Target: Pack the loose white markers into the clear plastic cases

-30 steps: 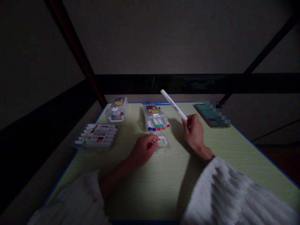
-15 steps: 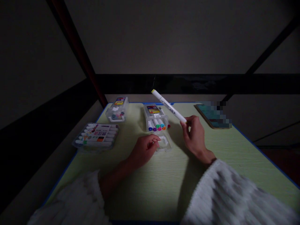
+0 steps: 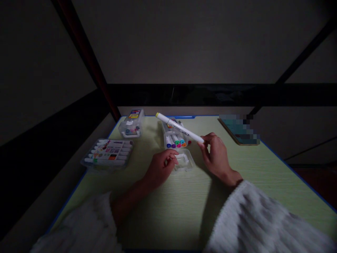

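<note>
My right hand [image 3: 217, 154] pinches a white marker [image 3: 181, 128] near its lower right end. The marker slants up to the left, its yellow-tipped end in the air over a clear plastic case [image 3: 165, 134]. Inside that case lie several markers [image 3: 176, 140] with coloured ends facing me, blue, purple, green, pink and orange among them. The case's clear lid [image 3: 189, 168] is folded down on the table in front. My left hand [image 3: 162, 167] has its thumb and fingers closed at the left edge of this lid; the exact grip is partly hidden.
A second clear case [image 3: 131, 126] with a handle stands at the back left. Nearer, a flat clear pack of markers [image 3: 110, 153] lies at the left edge of the table [image 3: 168, 211]. Toward the right edge rests a phone or tablet [image 3: 238, 131], partly blurred out.
The marker in my right hand has swung left and down, now covering part of the case's label. The lid by my left hand has shifted slightly; the left hand has barely moved.
</note>
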A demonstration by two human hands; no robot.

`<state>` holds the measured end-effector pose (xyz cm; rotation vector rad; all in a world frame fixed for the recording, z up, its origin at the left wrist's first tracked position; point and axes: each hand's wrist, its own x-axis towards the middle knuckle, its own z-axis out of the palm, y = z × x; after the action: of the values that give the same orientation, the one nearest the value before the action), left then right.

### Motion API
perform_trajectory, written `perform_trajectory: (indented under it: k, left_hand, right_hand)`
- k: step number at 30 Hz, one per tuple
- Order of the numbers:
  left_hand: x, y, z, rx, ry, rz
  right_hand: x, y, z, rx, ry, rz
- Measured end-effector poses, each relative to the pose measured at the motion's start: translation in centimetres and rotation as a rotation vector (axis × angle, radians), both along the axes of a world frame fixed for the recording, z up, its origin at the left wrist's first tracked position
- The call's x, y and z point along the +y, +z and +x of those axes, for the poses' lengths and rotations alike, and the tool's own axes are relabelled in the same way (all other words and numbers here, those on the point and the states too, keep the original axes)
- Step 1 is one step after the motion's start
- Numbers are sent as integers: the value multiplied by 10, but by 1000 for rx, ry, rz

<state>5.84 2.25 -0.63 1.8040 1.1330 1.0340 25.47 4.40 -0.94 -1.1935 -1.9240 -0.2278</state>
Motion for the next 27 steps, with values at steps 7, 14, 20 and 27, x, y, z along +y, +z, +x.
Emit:
perform_trajectory:
  k: [7,14,20,27]
  left_hand:
    - [1,4,-1,-123,81,-17]
    - [2,12,2,-354,125,-126]
    - [7,9,2,-500,156,-141]
    - [8,11,1,-521,165,-178]
  right_hand:
    - [-1,-1,1,-38,83,33]
    - [-4,4,-3,-139,198,58]
    - [-5,8,-5,-228,280,18]
    - [-5,8,-4,-196,341,-90]
